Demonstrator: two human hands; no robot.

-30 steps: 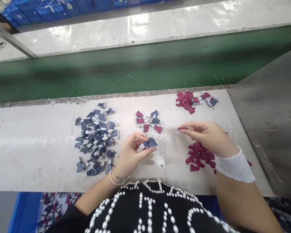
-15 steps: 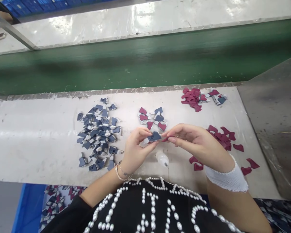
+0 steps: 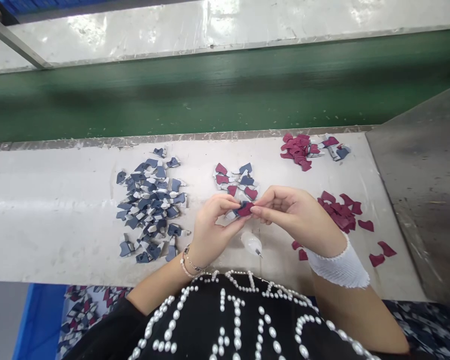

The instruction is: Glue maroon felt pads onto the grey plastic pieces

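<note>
Between thumb and fingers, my left hand grips a small navy and grey plastic piece. My right hand pinches a flat maroon piece, which lies against the navy face of that part. Just below my hands, a small white bottle with a thin metal tip lies on the table. Beyond my fingertips sits a small group of grey pieces, some with maroon faces and some navy.
A large heap of navy and grey pieces spreads on the left. Maroon pieces lie in piles at right and far right. A green belt runs behind the table. A blue bin stands below left; a metal panel borders the right.
My right hand has moved left and brought the maroon piece from beside the navy and grey piece onto its face. My left hand stays nearly in place.
</note>
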